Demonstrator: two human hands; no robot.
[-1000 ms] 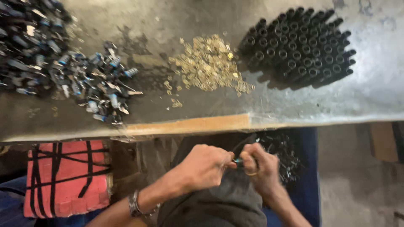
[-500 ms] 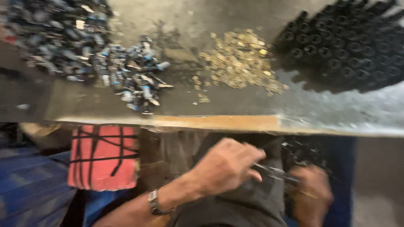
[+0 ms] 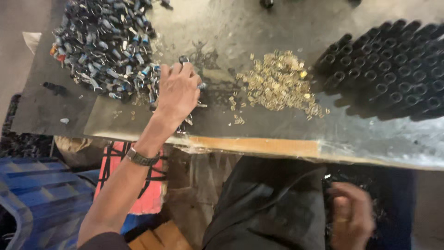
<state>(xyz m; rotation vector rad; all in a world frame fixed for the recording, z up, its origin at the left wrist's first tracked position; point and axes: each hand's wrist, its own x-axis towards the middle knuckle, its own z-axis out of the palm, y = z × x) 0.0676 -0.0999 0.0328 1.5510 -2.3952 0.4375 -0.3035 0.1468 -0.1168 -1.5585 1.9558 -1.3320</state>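
Having left the lap, the left hand (image 3: 178,90) is now laid on the heap of dark parts (image 3: 104,44) on the table (image 3: 259,148), fingers curled; what is gripped cannot be told. The right hand (image 3: 351,220), blurred, is kept low, its hold unclear.

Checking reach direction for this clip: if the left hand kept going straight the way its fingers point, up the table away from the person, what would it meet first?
The left hand already rests on the small pile of dark metal parts; straight on lies bare grey table, probably nothing else.
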